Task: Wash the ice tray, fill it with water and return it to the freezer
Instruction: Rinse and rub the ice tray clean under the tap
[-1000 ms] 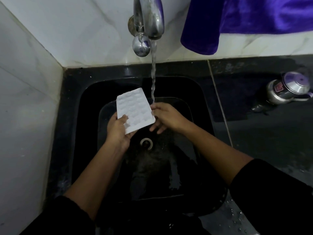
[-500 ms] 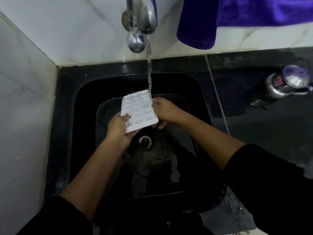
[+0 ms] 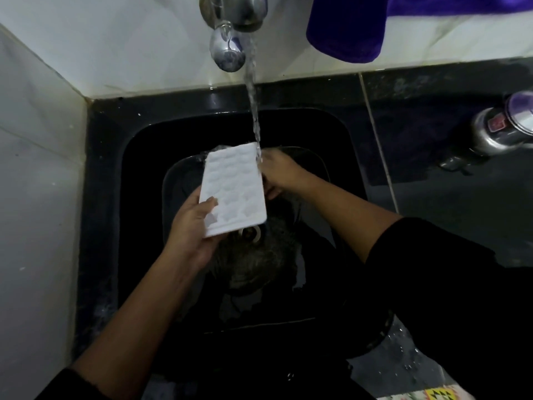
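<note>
Dark sleeves run off the bottom edge. The left hand clamps the near-left corner of the ice tray, thumb on top, its fingers hidden underneath. The white, dimpled plastic tray sits tilted over the black sink, covering part of the drain. The right hand meets the tray's right edge; its fingers curl out of sight, so I cannot tell whether they grip. Water strikes the tray's far-right corner. The steel tap is cut off above.

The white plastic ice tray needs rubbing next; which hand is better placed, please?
Probably right: the right hand sits beside the white plastic ice tray, under running water; the left hand grips it.
</note>
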`<state>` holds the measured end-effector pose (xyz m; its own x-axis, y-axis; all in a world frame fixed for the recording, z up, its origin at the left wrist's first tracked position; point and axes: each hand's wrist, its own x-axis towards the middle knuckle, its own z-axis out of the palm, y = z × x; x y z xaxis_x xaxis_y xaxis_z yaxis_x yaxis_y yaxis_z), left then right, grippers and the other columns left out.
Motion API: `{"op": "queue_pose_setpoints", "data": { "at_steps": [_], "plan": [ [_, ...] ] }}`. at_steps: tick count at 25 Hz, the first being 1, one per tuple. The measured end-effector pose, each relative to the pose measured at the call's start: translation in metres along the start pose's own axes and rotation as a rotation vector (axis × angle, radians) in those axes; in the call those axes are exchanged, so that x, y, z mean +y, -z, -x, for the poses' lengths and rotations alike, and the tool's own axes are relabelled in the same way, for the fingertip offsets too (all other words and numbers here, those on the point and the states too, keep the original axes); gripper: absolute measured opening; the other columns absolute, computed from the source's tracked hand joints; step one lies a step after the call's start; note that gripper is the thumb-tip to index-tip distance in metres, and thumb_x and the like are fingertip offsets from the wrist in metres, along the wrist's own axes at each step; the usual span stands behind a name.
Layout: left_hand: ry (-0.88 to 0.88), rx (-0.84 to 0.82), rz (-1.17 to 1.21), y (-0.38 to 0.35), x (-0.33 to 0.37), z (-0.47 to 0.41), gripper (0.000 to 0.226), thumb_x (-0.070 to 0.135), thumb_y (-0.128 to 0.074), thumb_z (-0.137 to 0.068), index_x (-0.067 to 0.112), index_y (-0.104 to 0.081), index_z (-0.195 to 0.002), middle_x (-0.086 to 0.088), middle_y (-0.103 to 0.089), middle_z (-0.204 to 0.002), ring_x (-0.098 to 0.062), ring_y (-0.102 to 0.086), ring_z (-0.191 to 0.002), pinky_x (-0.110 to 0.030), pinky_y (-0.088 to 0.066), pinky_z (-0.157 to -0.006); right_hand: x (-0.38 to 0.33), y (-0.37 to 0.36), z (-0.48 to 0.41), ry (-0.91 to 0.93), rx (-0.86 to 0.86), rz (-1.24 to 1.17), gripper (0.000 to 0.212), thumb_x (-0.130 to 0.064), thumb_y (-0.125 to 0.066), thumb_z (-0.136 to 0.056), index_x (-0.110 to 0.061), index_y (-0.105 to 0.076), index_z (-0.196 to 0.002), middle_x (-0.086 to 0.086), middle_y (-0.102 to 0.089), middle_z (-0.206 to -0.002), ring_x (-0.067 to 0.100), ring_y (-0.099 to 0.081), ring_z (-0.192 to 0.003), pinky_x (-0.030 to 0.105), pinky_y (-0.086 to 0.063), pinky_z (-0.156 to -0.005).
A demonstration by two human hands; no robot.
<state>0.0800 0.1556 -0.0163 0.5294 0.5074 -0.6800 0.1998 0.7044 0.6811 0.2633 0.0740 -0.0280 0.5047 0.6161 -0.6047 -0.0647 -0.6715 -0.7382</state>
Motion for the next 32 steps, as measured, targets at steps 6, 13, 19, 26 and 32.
{"op": "queue_pose_setpoints", "data": {
  "at_steps": [6, 13, 19, 26, 32],
  "plan": [
    [-0.051, 0.019, -0.003, 0.005, 0.001, 0.0, 0.041, 0.0, -0.045, -0.104, 0.012, -0.06, -0.14, -0.013, -0.072, -0.13, -0.032, -0.073, -0.11, -0.038, -0.062, -0.071, 0.002, -0.006, 0.001, 0.01, -0.087, 0.039, 0.033, -0.032, -0.035, -0.111, -0.009, -0.054, -0.126, 0.01, -0.072, -0.093, 0.029, -0.075, -0.069, 0.04, -0.063, -0.061],
    [-0.057, -0.034, -0.051, 0.001, 0.003, 0.009, 0.041, 0.0, -0.046, -0.103, 0.014, -0.061, -0.139, -0.009, -0.074, -0.127, -0.031, -0.074, -0.109, -0.039, -0.063, -0.074, -0.001, 0.0, -0.002, -0.017, 0.033, 0.063, 0.034, -0.035, -0.037, -0.11, -0.009, -0.054, -0.123, 0.008, -0.071, -0.089, 0.025, -0.074, -0.067, 0.035, -0.06, -0.057],
    [-0.03, -0.082, -0.102, 0.001, -0.007, 0.021, 0.041, 0.003, -0.05, -0.103, 0.021, -0.062, -0.138, -0.007, -0.074, -0.127, -0.03, -0.073, -0.11, -0.043, -0.062, -0.084, 0.0, 0.018, -0.012, -0.097, 0.154, -0.053, 0.025, -0.03, -0.046, -0.104, -0.01, -0.06, -0.104, 0.018, -0.072, -0.095, 0.031, -0.074, -0.072, 0.051, -0.065, -0.067],
    [-0.1, -0.028, -0.149, -0.008, -0.005, 0.001, 0.039, 0.003, -0.048, -0.103, 0.014, -0.06, -0.139, -0.014, -0.073, -0.128, -0.035, -0.072, -0.113, -0.045, -0.06, -0.087, 0.017, -0.036, 0.045, -0.069, 0.186, -0.148, 0.039, -0.032, -0.044, -0.11, -0.008, -0.055, -0.138, 0.013, -0.063, -0.133, 0.031, -0.064, -0.116, 0.035, -0.053, -0.093],
    [-0.203, -0.27, -0.423, -0.039, -0.008, 0.028, 0.037, 0.015, -0.06, -0.104, 0.023, -0.06, -0.141, 0.002, -0.074, -0.125, -0.015, -0.071, -0.114, -0.038, -0.062, -0.09, 0.038, -0.008, 0.05, -0.373, 0.358, -0.667, 0.023, -0.016, -0.05, -0.109, 0.0, -0.065, -0.116, 0.008, -0.065, -0.087, 0.018, -0.059, -0.063, 0.016, -0.042, -0.037]
  ]
}}
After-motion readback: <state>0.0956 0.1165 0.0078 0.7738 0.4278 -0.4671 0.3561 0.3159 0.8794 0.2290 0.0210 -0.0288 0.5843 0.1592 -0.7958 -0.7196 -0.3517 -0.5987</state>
